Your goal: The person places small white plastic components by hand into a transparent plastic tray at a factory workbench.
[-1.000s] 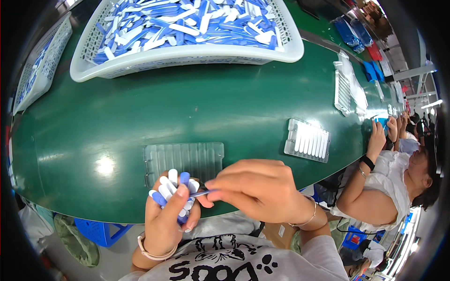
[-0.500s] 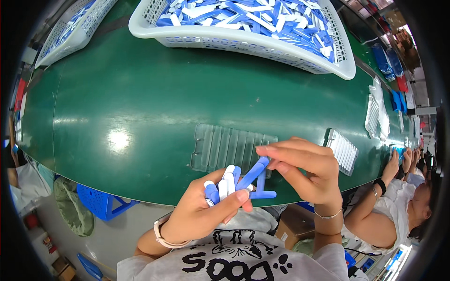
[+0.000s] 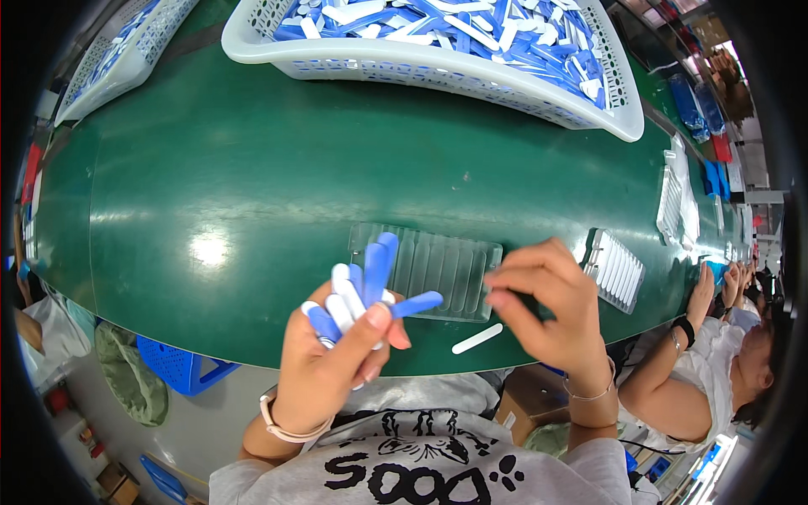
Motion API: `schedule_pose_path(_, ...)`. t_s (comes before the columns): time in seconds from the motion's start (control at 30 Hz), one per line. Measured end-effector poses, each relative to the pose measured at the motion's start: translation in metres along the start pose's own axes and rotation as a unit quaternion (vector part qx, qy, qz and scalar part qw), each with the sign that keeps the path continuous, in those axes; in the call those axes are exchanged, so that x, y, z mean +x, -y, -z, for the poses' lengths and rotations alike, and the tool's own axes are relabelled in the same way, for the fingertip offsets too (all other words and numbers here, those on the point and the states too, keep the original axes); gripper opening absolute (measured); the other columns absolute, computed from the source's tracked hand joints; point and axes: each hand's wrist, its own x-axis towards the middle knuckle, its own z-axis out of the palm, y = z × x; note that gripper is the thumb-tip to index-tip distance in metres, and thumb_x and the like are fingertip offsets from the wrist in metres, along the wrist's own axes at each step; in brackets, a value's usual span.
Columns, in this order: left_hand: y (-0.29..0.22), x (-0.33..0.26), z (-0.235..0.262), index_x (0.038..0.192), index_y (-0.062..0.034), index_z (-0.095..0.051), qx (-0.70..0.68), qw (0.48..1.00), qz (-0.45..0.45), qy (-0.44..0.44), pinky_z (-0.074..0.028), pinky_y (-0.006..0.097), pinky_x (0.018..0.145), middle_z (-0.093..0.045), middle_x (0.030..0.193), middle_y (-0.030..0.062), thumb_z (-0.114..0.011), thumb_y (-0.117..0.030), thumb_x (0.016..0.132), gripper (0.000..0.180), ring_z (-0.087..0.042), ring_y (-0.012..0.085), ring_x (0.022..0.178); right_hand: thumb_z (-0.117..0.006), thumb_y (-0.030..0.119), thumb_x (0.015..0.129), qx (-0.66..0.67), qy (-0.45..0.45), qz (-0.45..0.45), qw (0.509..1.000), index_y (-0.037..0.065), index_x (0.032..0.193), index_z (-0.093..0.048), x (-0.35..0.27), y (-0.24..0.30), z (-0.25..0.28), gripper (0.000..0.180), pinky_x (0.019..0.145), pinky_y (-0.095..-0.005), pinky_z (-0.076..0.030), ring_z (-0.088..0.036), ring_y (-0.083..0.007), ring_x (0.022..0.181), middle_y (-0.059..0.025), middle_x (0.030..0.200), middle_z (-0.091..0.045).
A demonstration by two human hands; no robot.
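My left hand [image 3: 341, 341] is closed round a fanned bunch of blue and white plastic sticks [image 3: 377, 273], flat with rounded ends. One blue stick juts out to the right of my thumb. To its right is my right hand [image 3: 547, 299], fingers curved, with a gap between thumb and fingertips and nothing visible in them. Those fingertips are at the right edge of a clear ribbed plastic tray [image 3: 438, 273] lying on the green table [image 3: 278, 168]. A single white stick [image 3: 477, 338] lies on the table between my hands, just in front of the tray.
A large white basket [image 3: 454, 80] full of blue and white sticks stands at the far side. Another basket [image 3: 105, 84] is at the far left. To the right lie a second ribbed tray [image 3: 617, 271] and a co-worker's arm [image 3: 673, 345].
My left hand has moved left with its bunch, away from my right hand. The blue sticks between my hands are no longer there; a white stick now lies on the table.
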Motion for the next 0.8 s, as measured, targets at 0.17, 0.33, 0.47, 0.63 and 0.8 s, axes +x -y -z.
schedule_pose_path(0.17,-0.005,0.004,0.002,0.092,0.0021,-0.052,0.01,0.999,-0.015,-0.033,-0.027,0.022,0.035,-0.054,0.065,0.0071,-0.056,-0.018,0.089,0.02,-0.039,0.0066,0.041,-0.076,0.022,0.069,-0.083,0.116,0.095,0.985,0.007,0.086,-0.065,-0.029,0.006,-0.001,0.025,0.062,-0.0297,-0.042,-0.053,-0.0177,0.076,-0.001,0.085,-0.056)
schedule_pose_path(0.33,-0.005,0.003,-0.003,0.093,0.0018,-0.053,0.01,0.998,-0.031,-0.051,-0.027,0.022,0.035,-0.054,0.065,0.0071,-0.055,-0.018,0.09,0.02,-0.038,0.0066,0.041,-0.073,0.018,0.073,-0.103,0.077,0.171,0.977,0.007,0.087,-0.066,-0.057,0.003,-0.012,0.019,0.063,-0.0289,-0.043,-0.053,-0.0166,0.081,-0.0009,0.092,-0.059)
schedule_pose_path(0.47,-0.003,0.002,-0.001,0.094,0.0016,-0.052,0.023,0.998,-0.037,-0.05,-0.027,0.022,0.035,-0.055,0.066,0.0073,-0.055,-0.017,0.09,0.019,-0.039,0.0067,0.04,-0.069,0.006,0.077,-0.072,-0.031,0.088,0.993,0.004,0.088,-0.064,-0.063,0.01,-0.023,0.013,0.058,-0.0283,-0.044,-0.054,-0.0172,0.071,-0.0045,0.089,-0.06)
schedule_pose_path(0.63,0.0,0.0,0.004,0.095,0.0014,-0.052,0.011,0.999,-0.04,-0.011,-0.028,0.021,0.034,-0.056,0.067,0.008,-0.055,-0.017,0.09,0.019,-0.039,0.0068,0.04,-0.057,0.001,0.089,0.326,-0.105,-0.241,0.908,-0.005,0.095,-0.061,-0.052,0.033,-0.025,0.009,0.059,-0.0217,-0.047,-0.059,-0.0093,0.071,-0.0084,0.084,-0.062)
schedule_pose_path(0.8,-0.003,-0.002,0.008,0.095,0.0014,-0.051,-0.006,1.0,-0.029,-0.011,-0.029,0.022,0.034,-0.057,0.068,0.0094,-0.056,-0.017,0.089,0.02,-0.039,0.0074,0.039,-0.059,0.001,0.088,0.367,-0.081,-0.27,0.886,-0.004,0.098,-0.062,-0.041,0.04,-0.032,0.012,0.064,-0.0212,-0.049,-0.062,-0.0121,0.075,-0.0098,0.087,-0.064)
